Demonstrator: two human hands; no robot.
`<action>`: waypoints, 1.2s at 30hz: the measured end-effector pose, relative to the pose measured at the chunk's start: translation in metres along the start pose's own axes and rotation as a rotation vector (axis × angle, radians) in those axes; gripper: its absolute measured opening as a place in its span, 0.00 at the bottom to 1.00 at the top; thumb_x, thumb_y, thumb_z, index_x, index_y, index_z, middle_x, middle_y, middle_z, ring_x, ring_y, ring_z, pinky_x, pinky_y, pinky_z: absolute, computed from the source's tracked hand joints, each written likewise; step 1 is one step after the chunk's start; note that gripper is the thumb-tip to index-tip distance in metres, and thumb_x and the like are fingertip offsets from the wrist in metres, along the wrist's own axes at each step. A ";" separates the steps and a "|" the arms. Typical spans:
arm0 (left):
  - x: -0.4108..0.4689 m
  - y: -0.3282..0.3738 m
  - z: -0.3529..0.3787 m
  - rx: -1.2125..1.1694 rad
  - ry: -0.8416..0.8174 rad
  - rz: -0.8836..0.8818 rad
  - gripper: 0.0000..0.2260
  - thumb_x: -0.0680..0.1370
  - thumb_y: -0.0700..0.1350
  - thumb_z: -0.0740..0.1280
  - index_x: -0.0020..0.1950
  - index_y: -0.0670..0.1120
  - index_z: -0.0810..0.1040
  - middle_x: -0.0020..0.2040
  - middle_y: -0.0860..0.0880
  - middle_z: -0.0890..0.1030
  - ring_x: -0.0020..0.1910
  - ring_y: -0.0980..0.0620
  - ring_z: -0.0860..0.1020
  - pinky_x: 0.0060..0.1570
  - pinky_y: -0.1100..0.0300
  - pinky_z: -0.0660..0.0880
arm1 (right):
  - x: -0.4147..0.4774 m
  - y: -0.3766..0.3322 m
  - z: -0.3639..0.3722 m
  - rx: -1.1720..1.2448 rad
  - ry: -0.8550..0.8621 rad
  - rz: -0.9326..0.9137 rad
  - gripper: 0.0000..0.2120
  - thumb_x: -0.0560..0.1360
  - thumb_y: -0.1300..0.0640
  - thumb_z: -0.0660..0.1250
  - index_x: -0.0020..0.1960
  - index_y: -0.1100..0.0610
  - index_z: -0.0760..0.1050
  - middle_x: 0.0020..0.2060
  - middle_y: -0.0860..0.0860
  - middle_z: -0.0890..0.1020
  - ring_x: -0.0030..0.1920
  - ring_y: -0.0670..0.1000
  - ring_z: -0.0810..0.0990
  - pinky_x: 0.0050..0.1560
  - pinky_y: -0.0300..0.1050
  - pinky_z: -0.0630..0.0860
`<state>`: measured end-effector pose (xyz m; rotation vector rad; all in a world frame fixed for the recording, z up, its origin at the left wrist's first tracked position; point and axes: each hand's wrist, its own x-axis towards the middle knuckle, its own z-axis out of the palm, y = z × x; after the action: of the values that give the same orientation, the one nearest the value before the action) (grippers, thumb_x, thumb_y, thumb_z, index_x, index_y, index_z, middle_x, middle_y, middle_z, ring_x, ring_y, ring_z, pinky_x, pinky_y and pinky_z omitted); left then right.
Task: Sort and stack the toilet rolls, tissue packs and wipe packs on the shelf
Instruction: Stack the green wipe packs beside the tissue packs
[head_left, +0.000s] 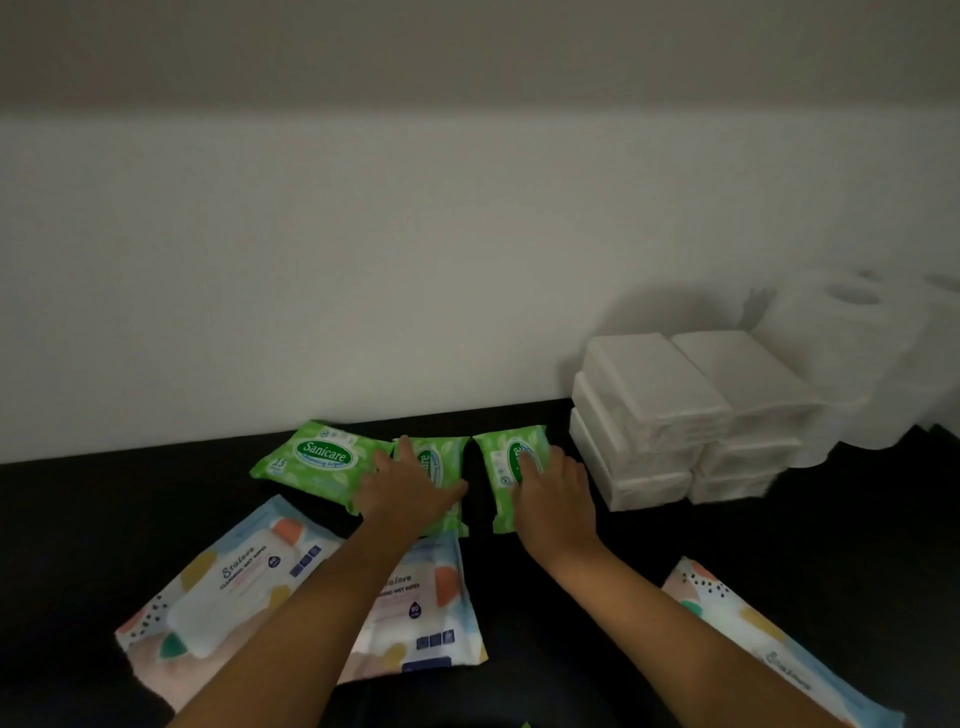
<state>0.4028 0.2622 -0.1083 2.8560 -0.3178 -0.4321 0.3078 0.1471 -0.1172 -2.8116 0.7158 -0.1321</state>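
Head view looks down on a black shelf (727, 561) set against a white wall (363, 260). Three green Sanicare wipe packs lie in a row near the wall: the left green pack (311, 457), the middle green pack (436, 467) overlapping its edge, and the right green pack (511, 475) lying apart across a narrow gap. Left hand (405, 493) lies flat on the middle green pack, fingers spread wide, pressing rather than gripping. Right hand (556, 499) rests on the right green pack, fingers loosely extended over its label, not closed around it. Three large pastel wipe packs (218, 592) lie nearer the person, two under the left forearm, one at far right. White tissue packs (675, 415) stand stacked in two columns right of the green packs, with toilet rolls (852, 332) behind them, blurred.
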 end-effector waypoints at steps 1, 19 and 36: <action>0.000 0.000 0.000 -0.032 -0.009 0.009 0.45 0.71 0.67 0.63 0.77 0.47 0.46 0.76 0.38 0.54 0.72 0.36 0.62 0.67 0.45 0.65 | -0.001 0.000 0.003 -0.005 0.003 -0.046 0.21 0.78 0.55 0.60 0.70 0.58 0.67 0.66 0.65 0.69 0.66 0.64 0.70 0.68 0.58 0.64; 0.012 0.006 0.002 -0.758 -0.188 -0.110 0.31 0.71 0.48 0.74 0.67 0.34 0.68 0.60 0.39 0.75 0.58 0.44 0.75 0.51 0.57 0.71 | -0.002 0.022 0.000 -0.016 -0.181 -0.091 0.23 0.82 0.51 0.47 0.76 0.50 0.53 0.77 0.54 0.52 0.77 0.57 0.48 0.75 0.55 0.51; -0.001 0.018 -0.019 -1.460 -0.004 -0.148 0.17 0.77 0.45 0.66 0.62 0.44 0.64 0.48 0.46 0.76 0.43 0.50 0.77 0.36 0.56 0.75 | 0.001 0.015 -0.014 0.566 -0.185 0.039 0.17 0.81 0.55 0.53 0.65 0.53 0.73 0.65 0.54 0.76 0.64 0.53 0.74 0.61 0.44 0.69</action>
<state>0.4050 0.2491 -0.0858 1.4402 0.1840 -0.4222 0.2995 0.1312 -0.1077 -2.2343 0.5782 -0.0540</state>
